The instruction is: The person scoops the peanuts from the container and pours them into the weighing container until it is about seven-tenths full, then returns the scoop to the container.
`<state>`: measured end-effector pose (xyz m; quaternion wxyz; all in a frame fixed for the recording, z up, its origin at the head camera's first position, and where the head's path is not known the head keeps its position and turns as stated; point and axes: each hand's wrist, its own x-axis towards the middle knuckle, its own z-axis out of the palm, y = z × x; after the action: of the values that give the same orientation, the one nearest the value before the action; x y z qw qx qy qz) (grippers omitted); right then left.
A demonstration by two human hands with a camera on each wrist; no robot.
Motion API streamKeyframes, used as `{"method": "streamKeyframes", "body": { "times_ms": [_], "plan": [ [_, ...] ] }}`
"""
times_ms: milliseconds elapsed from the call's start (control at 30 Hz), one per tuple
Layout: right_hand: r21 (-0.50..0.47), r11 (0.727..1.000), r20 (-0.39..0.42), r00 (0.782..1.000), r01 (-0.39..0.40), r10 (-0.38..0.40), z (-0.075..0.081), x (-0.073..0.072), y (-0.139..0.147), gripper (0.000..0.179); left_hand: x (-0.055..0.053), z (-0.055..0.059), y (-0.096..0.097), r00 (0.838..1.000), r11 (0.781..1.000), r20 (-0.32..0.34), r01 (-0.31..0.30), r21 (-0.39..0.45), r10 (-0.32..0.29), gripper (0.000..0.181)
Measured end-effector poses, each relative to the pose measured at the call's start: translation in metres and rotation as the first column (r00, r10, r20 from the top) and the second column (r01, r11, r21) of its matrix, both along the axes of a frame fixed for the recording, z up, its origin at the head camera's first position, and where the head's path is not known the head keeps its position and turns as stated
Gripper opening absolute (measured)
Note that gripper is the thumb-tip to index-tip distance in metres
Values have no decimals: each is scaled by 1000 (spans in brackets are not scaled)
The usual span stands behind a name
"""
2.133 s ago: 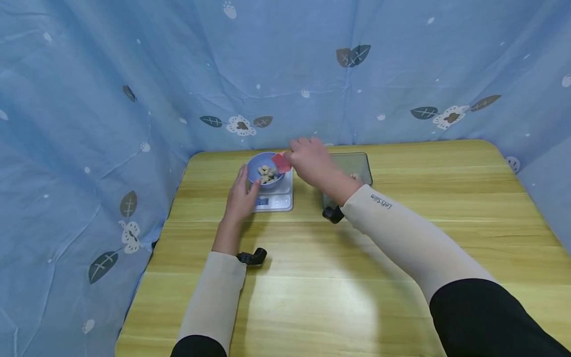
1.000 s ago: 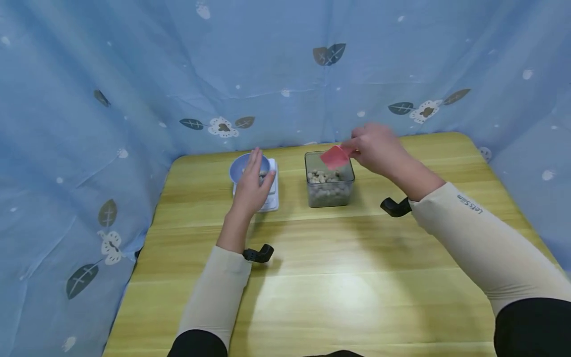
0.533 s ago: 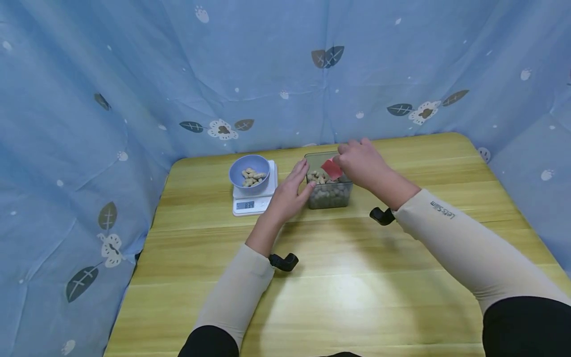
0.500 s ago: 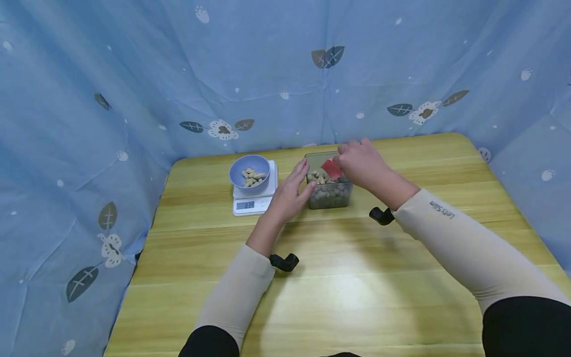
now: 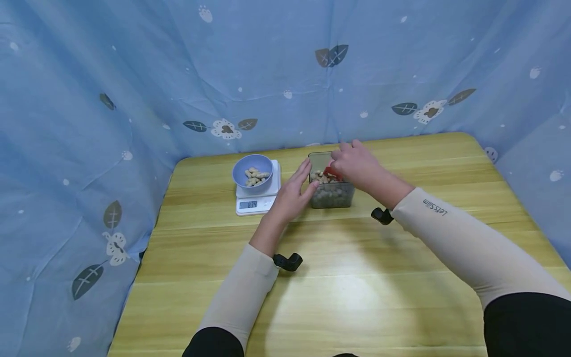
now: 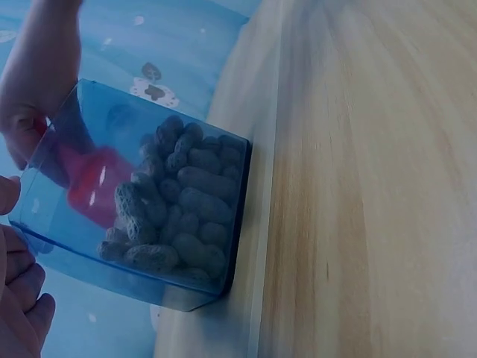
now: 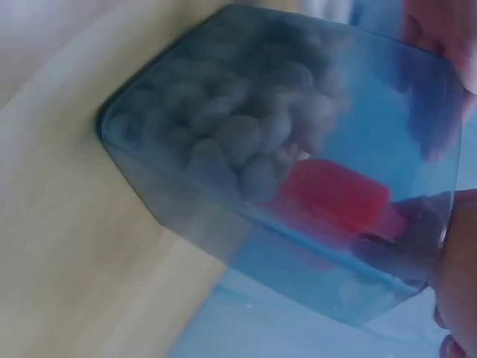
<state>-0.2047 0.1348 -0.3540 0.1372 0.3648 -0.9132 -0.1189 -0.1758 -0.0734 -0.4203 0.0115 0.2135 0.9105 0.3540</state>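
Observation:
My right hand grips a red scoop by its handle, reaching over the rim of a clear grey box. Through the box wall, the left wrist view shows the scoop's head down against unshelled peanuts that fill the lower part. My left hand lies along the box's left side, fingers straight and thumb near the front rim. Left of it, a blue bowl holding several peanuts sits on a white kitchen scale.
The scale's display appears to read 834. A wooden table carries everything, and a blue patterned curtain hangs right behind its back edge and along the left side.
The right hand carried the scoop from over the bowl rightward to the box, then lowered it into the peanuts. My left hand left the bowl's side and moved right to the box.

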Motion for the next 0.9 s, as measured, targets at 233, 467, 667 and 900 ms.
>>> {"method": "streamKeyframes", "body": {
  "times_ms": [233,467,667,900],
  "plan": [
    [-87,995,179,984,41,-25,-2,-9,7,18,0,2,2,1000,999,-11,-11,-47,11,60],
    [-134,980,405,910,148,-82,3,-11,13,21,0,1,4,1000,998,-18,-11,-61,10,61],
    [-106,984,378,921,143,-94,0,-11,7,13,-1,0,5,1000,998,-25,-8,-60,6,62],
    [-110,978,463,880,176,-106,7,-9,6,15,-1,0,6,999,997,-35,-19,-69,16,63]
  ]
}}
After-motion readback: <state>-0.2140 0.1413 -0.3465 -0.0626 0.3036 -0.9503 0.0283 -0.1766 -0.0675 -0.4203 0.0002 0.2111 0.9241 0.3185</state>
